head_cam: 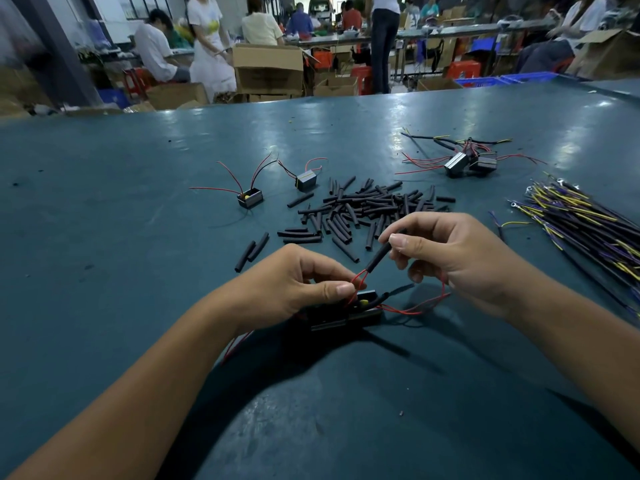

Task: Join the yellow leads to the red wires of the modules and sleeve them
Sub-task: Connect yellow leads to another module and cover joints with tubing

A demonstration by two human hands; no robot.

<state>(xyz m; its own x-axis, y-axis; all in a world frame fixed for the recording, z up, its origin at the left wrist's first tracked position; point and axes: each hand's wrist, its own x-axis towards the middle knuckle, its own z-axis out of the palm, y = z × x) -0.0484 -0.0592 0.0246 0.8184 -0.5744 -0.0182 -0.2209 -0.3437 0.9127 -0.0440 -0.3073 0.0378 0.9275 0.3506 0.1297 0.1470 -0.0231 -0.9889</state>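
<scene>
Head view: right hand (450,261) pinching a black sleeve (378,256) over looped red wires (360,277), left hand (294,289) gripping those wires above the module (346,311) on the table (138,237). Finished bunch (467,161) far right, two bare modules (250,197) waiting, so roughly midway

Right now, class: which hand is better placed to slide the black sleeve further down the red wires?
The right hand. Its fingers already pinch the black sleeve, threaded over the red wires. The left hand pinches those wires near the module, steadying them.
</scene>
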